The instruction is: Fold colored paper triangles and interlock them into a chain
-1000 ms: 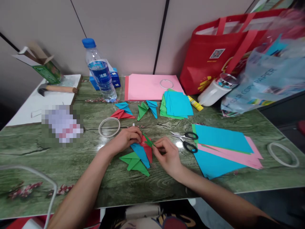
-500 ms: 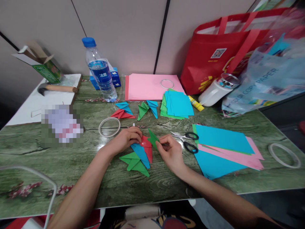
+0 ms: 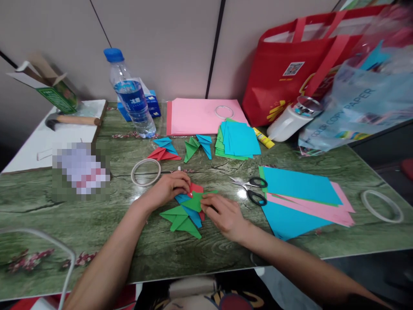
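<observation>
My right hand (image 3: 224, 216) pinches a green folded paper piece (image 3: 196, 201), which lies over a red folded paper piece (image 3: 196, 187) and a blue folded paper piece (image 3: 193, 215). At the upper left of these, my left hand (image 3: 169, 188) has its fingers closed on the red piece's edge; its fingertips are partly hidden. Just below, another green folded piece (image 3: 180, 221) rests on the table. Beyond my hands lie more folded pieces: a red one (image 3: 163, 154), two blue ones and a green one (image 3: 192, 148). Black-handled scissors (image 3: 250, 189) lie to the right, blades apart.
Tape rolls (image 3: 131, 172) lie at left and right (image 3: 363, 204). Blue and green squares (image 3: 241, 140), pink sheets (image 3: 193, 116) and cut strips (image 3: 300, 185) are spread about. A water bottle (image 3: 134, 101), glue stick (image 3: 263, 137), white mug (image 3: 284, 125) and red bag (image 3: 271, 77) stand behind.
My right hand has brought the green piece left and tilted it flatter, so it now covers part of the red and blue pieces. My left hand has stayed by them.
</observation>
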Demonstrator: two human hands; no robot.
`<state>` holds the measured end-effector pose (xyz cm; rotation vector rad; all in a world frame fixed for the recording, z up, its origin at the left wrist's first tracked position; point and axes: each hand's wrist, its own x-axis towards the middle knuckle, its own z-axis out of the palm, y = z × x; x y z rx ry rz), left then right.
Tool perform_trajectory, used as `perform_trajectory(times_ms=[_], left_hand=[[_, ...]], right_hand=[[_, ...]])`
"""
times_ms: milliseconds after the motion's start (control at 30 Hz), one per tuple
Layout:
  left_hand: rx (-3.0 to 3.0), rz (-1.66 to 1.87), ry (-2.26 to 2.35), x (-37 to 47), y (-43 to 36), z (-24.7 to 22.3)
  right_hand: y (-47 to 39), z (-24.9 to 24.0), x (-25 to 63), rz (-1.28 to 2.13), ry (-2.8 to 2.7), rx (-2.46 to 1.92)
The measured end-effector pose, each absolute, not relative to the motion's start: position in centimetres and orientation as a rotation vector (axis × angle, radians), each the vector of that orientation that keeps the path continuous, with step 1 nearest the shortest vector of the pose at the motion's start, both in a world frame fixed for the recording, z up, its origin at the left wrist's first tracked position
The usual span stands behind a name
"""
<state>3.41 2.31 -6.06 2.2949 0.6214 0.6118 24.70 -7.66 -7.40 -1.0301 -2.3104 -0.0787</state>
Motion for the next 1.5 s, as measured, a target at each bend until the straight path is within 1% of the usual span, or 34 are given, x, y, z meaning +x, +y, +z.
perform_trajectory(times_ms=[333, 800, 1233, 1500], left_hand=[[2.318, 0.605, 0.648, 3.4, 2.3, -6.4], [2.351, 0.643, 0.705, 4.0, 1.8, -6.1], [2.321, 0.649, 0.763, 4.4, 1.5, -5.8], [2.375, 0.655, 0.763, 4.4, 1.3, -6.4]], right_hand=[[-7.9, -7.4, 24.9, -0.010, -2.357, -1.016], [-7.8, -6.9, 24.6, -0.119, -2.386, -0.948], [-7.7, -6.8, 24.6, -0.130, -2.402, -0.936], [-7.8, -7.0, 24.5, -0.132, -2.413, -0.935]])
